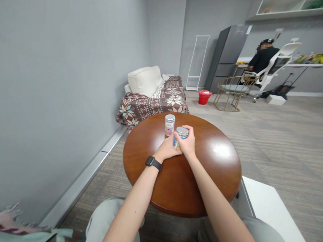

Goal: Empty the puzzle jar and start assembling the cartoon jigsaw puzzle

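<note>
Both my hands are around a short can (182, 132) with a silvery lid and a blue and yellow printed side. My left hand (169, 148), below a black watch, wraps the can's near left side low down. From the right, my right hand (187, 140) grips it near the lid, fingers curled behind the rim. Most of the can's side is hidden by my fingers. Just left and behind stands a taller can (170, 124), upright, with a silver lid and a white label showing a pink figure. It rests on the round brown table (144, 152).
A sofa with a patterned cover (154, 103) stands beyond the table, beside the grey wall. Behind are a red bucket (204, 97), a gold wire chair (234, 89) and a fridge (231, 45). A person (263, 57) sits farther back. A white surface (272, 208) lies low at right.
</note>
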Action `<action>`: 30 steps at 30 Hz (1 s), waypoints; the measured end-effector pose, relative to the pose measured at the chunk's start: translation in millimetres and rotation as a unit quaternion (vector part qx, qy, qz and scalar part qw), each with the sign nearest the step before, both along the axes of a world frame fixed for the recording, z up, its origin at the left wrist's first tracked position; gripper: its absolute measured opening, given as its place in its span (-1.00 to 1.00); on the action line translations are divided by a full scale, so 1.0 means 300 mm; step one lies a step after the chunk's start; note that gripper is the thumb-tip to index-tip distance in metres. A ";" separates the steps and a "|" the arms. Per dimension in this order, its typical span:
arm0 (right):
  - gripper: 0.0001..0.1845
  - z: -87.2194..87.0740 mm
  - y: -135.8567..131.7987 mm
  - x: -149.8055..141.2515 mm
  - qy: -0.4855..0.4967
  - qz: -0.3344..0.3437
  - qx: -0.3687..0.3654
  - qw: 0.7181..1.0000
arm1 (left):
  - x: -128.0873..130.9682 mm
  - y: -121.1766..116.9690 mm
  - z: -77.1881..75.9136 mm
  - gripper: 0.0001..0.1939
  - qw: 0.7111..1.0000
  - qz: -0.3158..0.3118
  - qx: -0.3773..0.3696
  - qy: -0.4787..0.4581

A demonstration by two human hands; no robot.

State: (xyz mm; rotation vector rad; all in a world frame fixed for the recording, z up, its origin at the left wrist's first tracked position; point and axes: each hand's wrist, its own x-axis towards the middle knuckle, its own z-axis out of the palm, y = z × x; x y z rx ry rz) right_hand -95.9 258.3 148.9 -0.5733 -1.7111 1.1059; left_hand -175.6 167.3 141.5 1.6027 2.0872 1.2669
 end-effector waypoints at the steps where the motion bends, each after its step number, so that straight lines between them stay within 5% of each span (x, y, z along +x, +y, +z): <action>1: -0.43 0.004 0.000 0.003 0.002 0.009 -0.007 1.000 | 0.004 0.001 0.001 -0.29 1.000 0.006 0.005 -0.002; 5: -0.44 0.030 0.010 0.008 0.033 0.070 -0.081 0.994 | 0.005 0.004 -0.001 -0.30 0.998 0.004 0.034 -0.043; 9: -0.49 0.051 0.018 0.023 0.068 0.168 -0.166 0.969 | -0.018 0.008 -0.003 -0.16 0.979 -0.067 0.039 -0.188; 14: -0.42 0.063 0.014 0.065 0.059 0.297 -0.194 0.933 | -0.037 -0.025 0.018 -0.53 0.883 -0.231 -0.068 -0.403; 17: -0.32 0.069 0.027 0.092 0.071 0.331 -0.171 0.925 | -0.038 -0.058 0.038 -0.52 0.823 -0.299 -0.131 -0.464; 19: -0.28 0.072 0.051 0.102 0.107 0.296 -0.161 0.936 | -0.034 -0.070 0.046 -0.45 0.812 -0.316 -0.147 -0.469; 22: -0.30 0.059 0.101 0.096 0.115 0.205 -0.171 0.957 | -0.021 -0.059 0.043 -0.39 0.862 -0.268 -0.076 -0.423; 26: -0.40 0.014 0.141 0.066 -0.023 0.016 -0.238 0.971 | -0.016 -0.020 0.021 -0.34 0.954 -0.062 0.058 -0.288; 30: -0.53 -0.017 0.133 0.056 -0.199 -0.052 -0.139 0.969 | -0.033 -0.005 0.005 -0.37 0.989 0.098 0.094 -0.053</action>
